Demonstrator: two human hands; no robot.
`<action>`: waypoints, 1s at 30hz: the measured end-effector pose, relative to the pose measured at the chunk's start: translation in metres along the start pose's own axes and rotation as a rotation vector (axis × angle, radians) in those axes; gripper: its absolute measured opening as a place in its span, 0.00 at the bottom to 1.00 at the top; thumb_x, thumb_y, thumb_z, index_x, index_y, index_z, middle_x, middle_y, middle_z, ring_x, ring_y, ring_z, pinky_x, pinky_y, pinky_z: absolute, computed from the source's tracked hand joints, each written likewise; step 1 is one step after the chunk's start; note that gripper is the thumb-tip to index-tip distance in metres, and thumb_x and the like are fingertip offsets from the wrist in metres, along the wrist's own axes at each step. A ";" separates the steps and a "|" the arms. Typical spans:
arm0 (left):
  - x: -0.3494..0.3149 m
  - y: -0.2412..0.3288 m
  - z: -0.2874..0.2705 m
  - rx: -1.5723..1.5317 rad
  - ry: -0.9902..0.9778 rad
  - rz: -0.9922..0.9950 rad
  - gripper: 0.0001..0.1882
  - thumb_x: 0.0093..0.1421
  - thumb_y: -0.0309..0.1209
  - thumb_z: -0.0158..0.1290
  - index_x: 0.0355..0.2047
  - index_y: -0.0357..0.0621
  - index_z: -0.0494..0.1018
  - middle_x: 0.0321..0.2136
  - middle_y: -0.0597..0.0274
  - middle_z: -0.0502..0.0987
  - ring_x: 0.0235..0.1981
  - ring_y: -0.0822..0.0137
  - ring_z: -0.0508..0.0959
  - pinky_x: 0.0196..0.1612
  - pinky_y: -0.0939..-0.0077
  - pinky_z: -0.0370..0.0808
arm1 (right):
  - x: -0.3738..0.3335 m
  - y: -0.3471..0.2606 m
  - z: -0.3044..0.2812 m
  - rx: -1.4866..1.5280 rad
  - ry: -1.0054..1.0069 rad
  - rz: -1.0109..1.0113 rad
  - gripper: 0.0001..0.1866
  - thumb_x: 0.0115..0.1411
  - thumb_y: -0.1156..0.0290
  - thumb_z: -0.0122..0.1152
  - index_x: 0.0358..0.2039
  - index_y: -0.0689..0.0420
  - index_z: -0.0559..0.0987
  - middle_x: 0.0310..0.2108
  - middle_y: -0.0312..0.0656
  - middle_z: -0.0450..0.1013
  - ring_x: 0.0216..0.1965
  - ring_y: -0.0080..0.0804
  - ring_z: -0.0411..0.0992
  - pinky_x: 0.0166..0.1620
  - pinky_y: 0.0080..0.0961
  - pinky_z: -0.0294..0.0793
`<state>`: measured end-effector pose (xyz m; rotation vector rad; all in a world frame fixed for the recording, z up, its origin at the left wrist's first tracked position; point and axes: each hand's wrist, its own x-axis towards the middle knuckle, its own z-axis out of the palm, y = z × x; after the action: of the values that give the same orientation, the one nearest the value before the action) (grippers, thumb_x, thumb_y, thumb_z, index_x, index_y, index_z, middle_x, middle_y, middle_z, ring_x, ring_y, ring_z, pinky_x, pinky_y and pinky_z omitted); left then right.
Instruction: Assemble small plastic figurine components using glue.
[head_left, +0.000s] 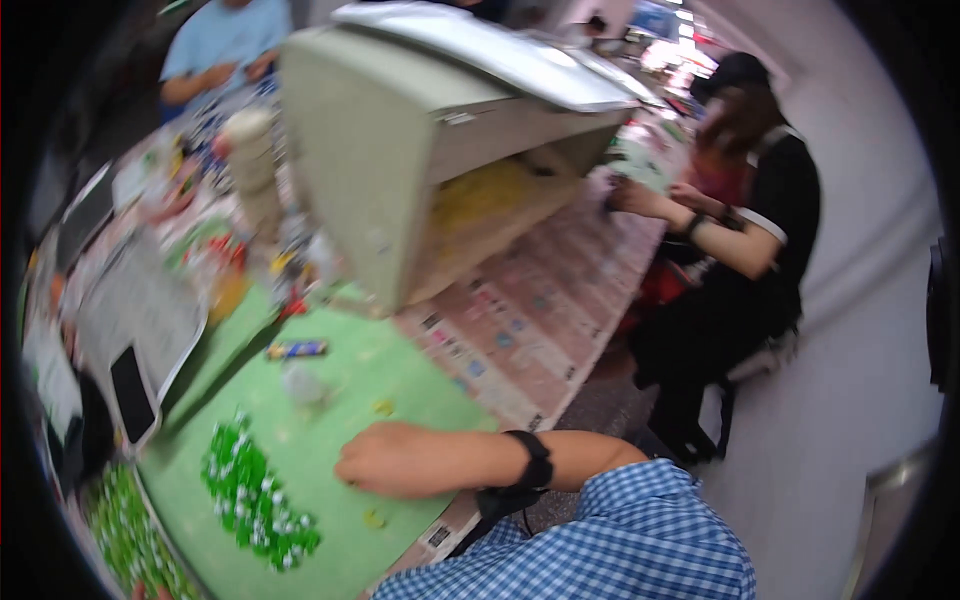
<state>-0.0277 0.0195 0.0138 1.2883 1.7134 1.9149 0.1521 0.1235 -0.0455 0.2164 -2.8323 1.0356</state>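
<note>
My right hand (385,460) rests on the light green mat (400,375), with its fingers curled closed. What the fingers hold, if anything, is hidden beneath the hand. Left of it lies a loose heap of small bright green pieces with white parts (255,490). Two small yellowish bits lie close to the hand, one beyond it and one on the near side. Only blurred fingertips of my left hand (150,592) show at the lower edge. They are beside a tray of similar green and white pieces (135,535), and their grip cannot be made out.
Beyond the mat stands a large beige open-fronted box (365,170). A blue and yellow tube (297,349) and a small clear object (303,383) lie on the mat. A black phone (133,393) is at left. Co-workers sit at far left (225,50) and right (780,200).
</note>
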 end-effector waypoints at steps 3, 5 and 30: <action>0.021 -0.022 -0.017 0.234 0.120 -0.134 0.11 0.59 0.26 0.52 0.42 0.38 0.69 0.17 0.69 0.65 0.18 0.79 0.62 0.23 0.86 0.60 | -0.002 -0.007 -0.015 0.136 0.111 0.006 0.05 0.47 0.75 0.55 0.24 0.61 0.69 0.19 0.47 0.67 0.22 0.45 0.69 0.26 0.36 0.67; 0.002 -0.013 -0.050 0.635 0.233 -0.238 0.15 0.58 0.32 0.54 0.42 0.39 0.69 0.18 0.67 0.65 0.18 0.77 0.62 0.23 0.82 0.60 | 0.012 -0.031 -0.036 0.350 0.186 0.017 0.05 0.48 0.76 0.54 0.24 0.61 0.68 0.18 0.46 0.68 0.21 0.44 0.69 0.26 0.33 0.67; -0.092 -0.002 -0.004 -0.296 0.066 -0.398 0.08 0.60 0.26 0.50 0.38 0.33 0.71 0.34 0.57 0.74 0.35 0.70 0.73 0.41 0.78 0.72 | 0.037 -0.019 -0.035 0.386 0.653 -0.031 0.06 0.52 0.75 0.58 0.31 0.60 0.71 0.27 0.42 0.69 0.30 0.36 0.69 0.36 0.29 0.67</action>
<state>0.0206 -0.0470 -0.0268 0.7226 1.5027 1.8916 0.1208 0.1289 -0.0010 -0.0450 -2.0364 1.3392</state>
